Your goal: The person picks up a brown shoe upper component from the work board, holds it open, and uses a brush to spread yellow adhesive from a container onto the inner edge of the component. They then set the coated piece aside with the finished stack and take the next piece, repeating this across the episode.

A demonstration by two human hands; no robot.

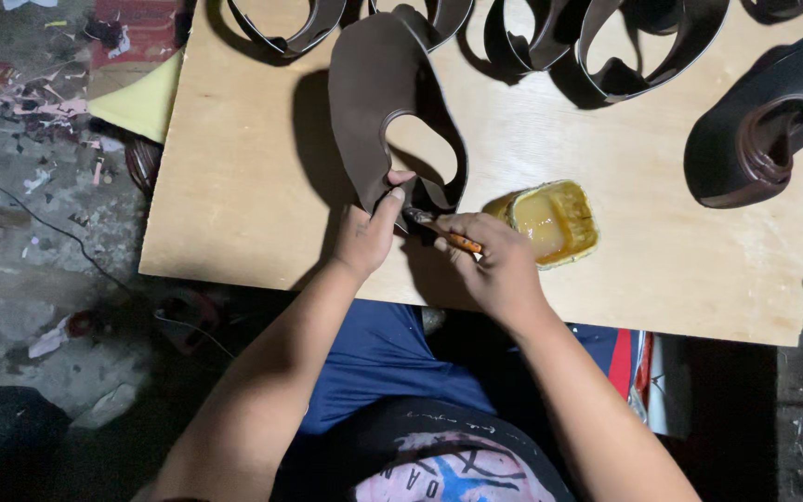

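Two hands meet at the table's (234, 223) near edge: left hand (367, 234) pinching the curved brown leather piece (369, 102), which stretches away, right hand (494, 265) closed around an orange-handled brush (443, 234), just beside the yellow glue tub (550, 221).

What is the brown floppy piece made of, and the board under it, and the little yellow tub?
The brown piece looks like leather or a leather-like sheet: matte, thin, and it curves up off the board. The board seems to be plywood: pale, with faint grain and a thin flat edge. The tub is probably plastic, glossy and coated with yellow glue-like liquid; the coating hides its true surface.
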